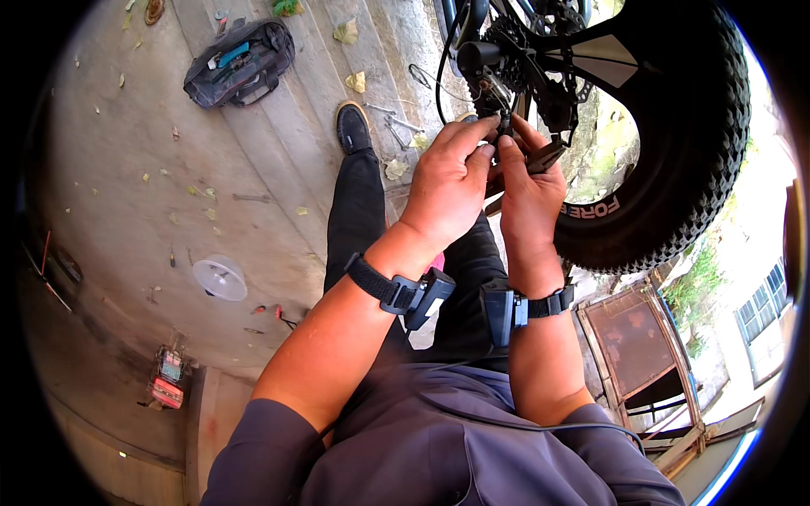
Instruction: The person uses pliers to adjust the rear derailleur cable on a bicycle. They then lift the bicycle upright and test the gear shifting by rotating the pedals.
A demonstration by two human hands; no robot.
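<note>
Grey concrete floor [126, 228] (strewn with yellowed leaves [356, 82]) spreads left; daylight glares around 1 paned window [762, 304] at right.

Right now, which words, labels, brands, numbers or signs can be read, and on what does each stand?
Pale capital lettering, partly legible, on the black knobbly rubber tyre; I will not copy it.
Black box with a pale patch, strapped at the left wrist: no readable text.
Red machine at far left: too small to read.
</note>
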